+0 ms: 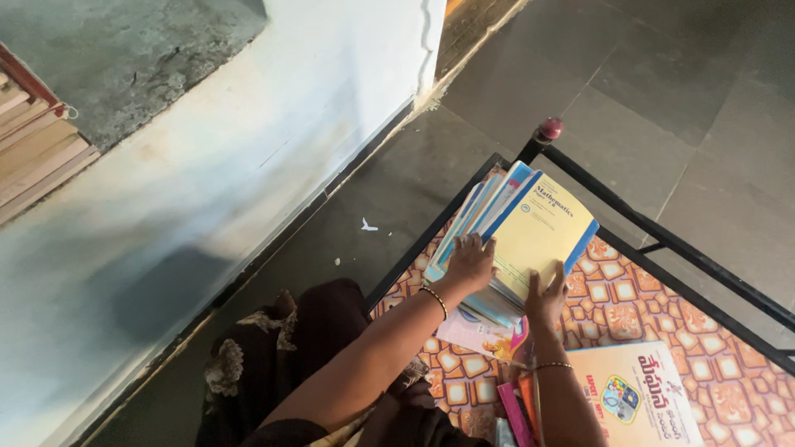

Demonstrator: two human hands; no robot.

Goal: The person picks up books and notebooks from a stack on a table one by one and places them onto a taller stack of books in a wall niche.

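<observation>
Orange and cream squares pattern the sheet on the bed (662, 306), whose black metal frame (654, 236) runs along the dark tiled floor (662, 83) and ends in a reddish knob at the corner. A white-painted wall (207, 182) rises on the far side of the narrow floor strip, with planks of pale wood at the upper left.

On the corner of the bed sits a stack of books (513, 240), the thing both hands are working on. It is a thick, slightly fanned pile of thin paperbacks with blue and white spines and page edges; the top book has a pale yellow cover bordered in blue, with dark print near its upper edge. The pile lies tilted relative to the frame, its far end close to the knob. Beneath its near end a pink-covered booklet (480, 335) sticks out.

An orange book with a round emblem (642, 393) lies flat further down the sheet, near the right forearm.

The left hand (470, 263) presses on the pile's left edge, fingers spread flat over the spines, a bangle at the wrist. The right hand (546, 298) rests against the yellow cover's lower edge, fingers extended and close together, not curled round anything.
</observation>
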